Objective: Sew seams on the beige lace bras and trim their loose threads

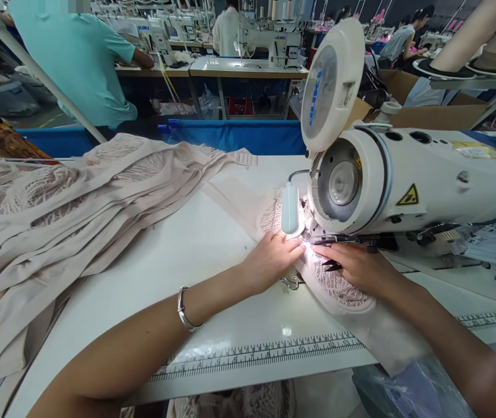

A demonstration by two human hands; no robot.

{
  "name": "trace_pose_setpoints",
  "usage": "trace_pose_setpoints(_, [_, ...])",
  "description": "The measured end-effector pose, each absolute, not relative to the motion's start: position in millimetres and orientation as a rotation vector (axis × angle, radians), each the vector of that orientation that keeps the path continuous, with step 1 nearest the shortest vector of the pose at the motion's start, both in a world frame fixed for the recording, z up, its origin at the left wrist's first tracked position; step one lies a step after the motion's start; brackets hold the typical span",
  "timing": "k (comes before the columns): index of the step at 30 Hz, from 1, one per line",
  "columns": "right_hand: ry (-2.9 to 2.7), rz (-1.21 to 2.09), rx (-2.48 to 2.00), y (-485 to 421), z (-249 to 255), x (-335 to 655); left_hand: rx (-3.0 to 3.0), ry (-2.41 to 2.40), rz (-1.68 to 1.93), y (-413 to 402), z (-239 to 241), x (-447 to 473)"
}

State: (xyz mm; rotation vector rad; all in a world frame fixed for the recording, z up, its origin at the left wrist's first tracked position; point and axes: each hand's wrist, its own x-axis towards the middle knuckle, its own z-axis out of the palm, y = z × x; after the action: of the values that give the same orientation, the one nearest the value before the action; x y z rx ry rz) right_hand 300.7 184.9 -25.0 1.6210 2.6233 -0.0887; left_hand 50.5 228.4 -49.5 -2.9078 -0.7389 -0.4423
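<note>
A pale pink bra with lace cups (344,288) lies under the head of a white sewing machine (431,168). My left hand (269,259) grips the fabric just left of the needle area, fingers together and bent. My right hand (363,268) rests over the lace on the other side, fingers reaching toward the same lit spot. Black pointed blades, apparently thread snips (331,265), stick out from under my right fingers; their handles are hidden. A small light-green lamp (289,210) hangs above my left fingertips. The needle itself is hard to make out.
A heap of similar pale bras (100,203) covers the table's left side. A printed ruler (248,357) runs along the front edge. The machine's round cover (334,84) stands raised. Beyond a blue cloth (239,136), a person in a turquoise shirt (69,64) sits near other machines.
</note>
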Motion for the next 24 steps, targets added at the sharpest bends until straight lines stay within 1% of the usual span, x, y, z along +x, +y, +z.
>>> trace_pose_setpoints(5, [2.619, -0.193, 1.654, 186, -28, 299, -2.966, -0.709, -0.518, 238, -54, 48])
trace_pose_setpoints(11, [2.623, -0.136, 1.653, 185, -26, 296, -3.001, -0.718, -0.534, 243, -52, 48])
trace_pose_setpoints(18, [2.631, -0.152, 1.673, 184, -26, 295, -3.027, -0.677, -0.520, 248, -49, 42])
trace_pose_setpoints(24, [2.632, -0.152, 1.697, 181, -24, 292, -3.013, -0.649, -0.592, 252, -54, 42])
